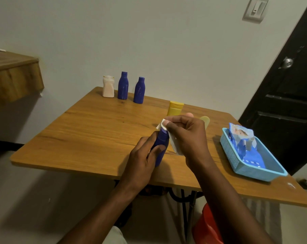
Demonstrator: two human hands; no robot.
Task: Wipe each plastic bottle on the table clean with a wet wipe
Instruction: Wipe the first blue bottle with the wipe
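While left hand (142, 156) grips blue bottle (161, 139), right hand (186, 135) pinches wet wipe (174, 147)

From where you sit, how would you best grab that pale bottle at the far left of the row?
Probably around its body, from its left or front: the pale bottle stands upright, a tall blue bottle crowds its right side, the wall is behind. First free a hand: the left hand grips the blue bottle being wiped, the right hand pinches the wet wipe.

A wooden table (89, 131) is carrying a pale bottle (108, 87), a tall blue bottle (123, 86) and a shorter blue bottle (139, 90) along its far edge, a yellow bottle (175, 108), and a basket (230, 152).
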